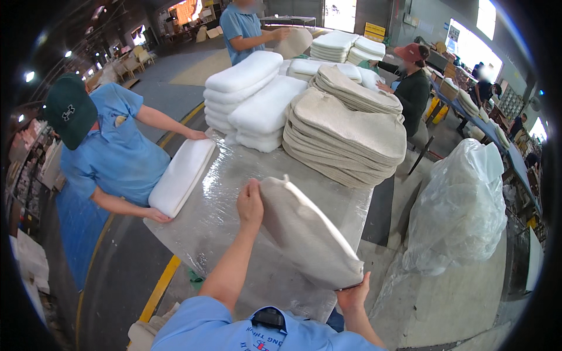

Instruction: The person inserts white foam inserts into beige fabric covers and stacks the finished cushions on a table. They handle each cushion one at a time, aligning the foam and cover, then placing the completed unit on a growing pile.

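Note:
A beige fabric cushion cover (pixel 307 237) is tilted between my hands above the table, and a pale strip runs along its far edge. My left hand (pixel 250 205) is closed on its upper left end. At the lower right corner, my right hand (pixel 355 291) grips it from beneath, fingers partly hidden. Whether a pad fills the cover, I cannot tell. Beyond it stands a tall stack of beige covers (pixel 345 137), beside stacked white cushion pads (pixel 257 114). On the left, a co-worker's two hands hold another white pad (pixel 182 178) at the table's edge.
Clear plastic sheeting covers the table (pixel 205 240). To the right, a large bundle of clear plastic (pixel 459 205) rests on the floor. Across the table, one person holds a beige piece (pixel 294 42); another reaches toward the far stacks. More white pads (pixel 333 45) stand behind.

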`<state>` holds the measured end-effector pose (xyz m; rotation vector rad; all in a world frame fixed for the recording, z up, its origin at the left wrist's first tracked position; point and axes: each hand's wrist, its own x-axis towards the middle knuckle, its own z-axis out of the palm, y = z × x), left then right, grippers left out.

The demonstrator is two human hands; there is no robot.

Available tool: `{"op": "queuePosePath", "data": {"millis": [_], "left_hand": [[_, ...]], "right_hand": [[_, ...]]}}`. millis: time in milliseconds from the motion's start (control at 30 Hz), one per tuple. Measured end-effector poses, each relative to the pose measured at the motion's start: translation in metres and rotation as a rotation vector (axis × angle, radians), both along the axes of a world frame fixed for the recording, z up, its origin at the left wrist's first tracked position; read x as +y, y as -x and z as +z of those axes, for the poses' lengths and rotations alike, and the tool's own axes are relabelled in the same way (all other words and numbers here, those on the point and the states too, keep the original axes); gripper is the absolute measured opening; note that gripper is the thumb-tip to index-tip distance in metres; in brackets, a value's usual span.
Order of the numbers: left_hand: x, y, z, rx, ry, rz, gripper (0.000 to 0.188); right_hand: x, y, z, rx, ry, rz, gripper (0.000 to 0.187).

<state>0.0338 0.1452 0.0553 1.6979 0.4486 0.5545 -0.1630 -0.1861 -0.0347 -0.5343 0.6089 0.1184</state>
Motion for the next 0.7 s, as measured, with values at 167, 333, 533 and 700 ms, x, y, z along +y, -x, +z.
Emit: {"op": "queuePosePath", "data": {"millis": [167,333,533,700], "left_hand": [[-0.019,0.071,0.073,-0.223,-0.093,-0.304,0.033],[-0.027,0.126,0.09,-0.382,-0.054,-0.505,0.027],[-0.031,0.151,0.092,-0.373,0.086,-0.661,0.027],[-0.03,0.152,0.07,-0.396,-0.027,-0.676,0.032]], "right_hand": [[-0.019,-0.018,0.015,-0.094,-0.091,-0.181,0.074],[-0.036,-0.03,0.024,-0.154,-0.127,-0.288,0.072],[-0.056,-0.043,0.027,-0.151,-0.064,-0.403,0.072],[-0.066,-0.043,0.024,-0.125,-0.031,-0.433,0.072]]}}
